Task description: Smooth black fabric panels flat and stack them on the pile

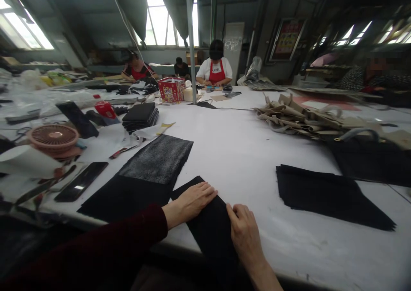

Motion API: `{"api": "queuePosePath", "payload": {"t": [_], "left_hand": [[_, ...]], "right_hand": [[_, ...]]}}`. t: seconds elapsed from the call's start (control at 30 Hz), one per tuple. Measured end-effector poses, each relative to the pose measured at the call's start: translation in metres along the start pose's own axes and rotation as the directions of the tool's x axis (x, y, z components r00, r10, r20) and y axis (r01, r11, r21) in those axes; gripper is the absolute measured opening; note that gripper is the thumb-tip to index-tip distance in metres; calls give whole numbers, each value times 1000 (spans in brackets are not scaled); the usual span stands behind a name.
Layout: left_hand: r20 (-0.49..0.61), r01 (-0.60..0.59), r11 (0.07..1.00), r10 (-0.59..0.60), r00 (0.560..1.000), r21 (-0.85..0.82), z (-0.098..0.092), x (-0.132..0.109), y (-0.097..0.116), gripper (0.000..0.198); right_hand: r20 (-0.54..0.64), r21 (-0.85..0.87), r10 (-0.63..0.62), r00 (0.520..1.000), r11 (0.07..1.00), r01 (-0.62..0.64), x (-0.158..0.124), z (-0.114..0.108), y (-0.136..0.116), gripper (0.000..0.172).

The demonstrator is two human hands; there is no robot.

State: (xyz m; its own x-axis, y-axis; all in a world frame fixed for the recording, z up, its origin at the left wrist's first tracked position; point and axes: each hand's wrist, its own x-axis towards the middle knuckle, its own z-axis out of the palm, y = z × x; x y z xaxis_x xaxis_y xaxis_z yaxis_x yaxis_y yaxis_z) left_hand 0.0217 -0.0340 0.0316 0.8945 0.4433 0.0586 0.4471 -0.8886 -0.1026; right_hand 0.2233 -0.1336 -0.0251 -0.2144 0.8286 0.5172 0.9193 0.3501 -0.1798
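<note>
A black fabric piece (214, 226) lies in front of me, its near end running over the table's front edge. My left hand (193, 202) rests flat on its upper part, fingers stretched together toward the right edge. At that right edge, my right hand (244, 230) has bent fingers closed on the fabric; the fingertips are partly hidden. Just left lies a stack of black pieces (125, 196), with a grey, speckled piece (160, 159) at its far end. Another stack of black pieces (327, 194) is to the right.
On the left are a phone (81, 182), a pink fan (54, 136), a white roll (28, 161) and a folded black stack (140, 115). Tan strips (308, 117) and a black bag-like piece with a handle (372, 154) lie right. Across the white table (231, 132), a person in a red apron (217, 72) sits.
</note>
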Motion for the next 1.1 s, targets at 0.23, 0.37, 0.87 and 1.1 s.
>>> {"api": "queuePosePath", "payload": {"t": [0.23,0.37,0.87,1.1], "left_hand": [[21,-6,1000,6,1000,14,-4,1,6,49],[22,-30,1000,29,999,8,-3,3,10,48],[80,-60,996,65,995,-58,-5,11,24,48],[132,-70,997,73,989,-30,-10,17,31,57]], "right_hand": [[18,-18,2,1000,1000,-1,-5,-5,1,37],[21,-14,9,1000,1000,-8,-8,-8,3,37],[22,-35,23,1000,999,-22,-19,-19,5,34],[-10,-57,34,999,998,-34,-19,-24,5,33]]}}
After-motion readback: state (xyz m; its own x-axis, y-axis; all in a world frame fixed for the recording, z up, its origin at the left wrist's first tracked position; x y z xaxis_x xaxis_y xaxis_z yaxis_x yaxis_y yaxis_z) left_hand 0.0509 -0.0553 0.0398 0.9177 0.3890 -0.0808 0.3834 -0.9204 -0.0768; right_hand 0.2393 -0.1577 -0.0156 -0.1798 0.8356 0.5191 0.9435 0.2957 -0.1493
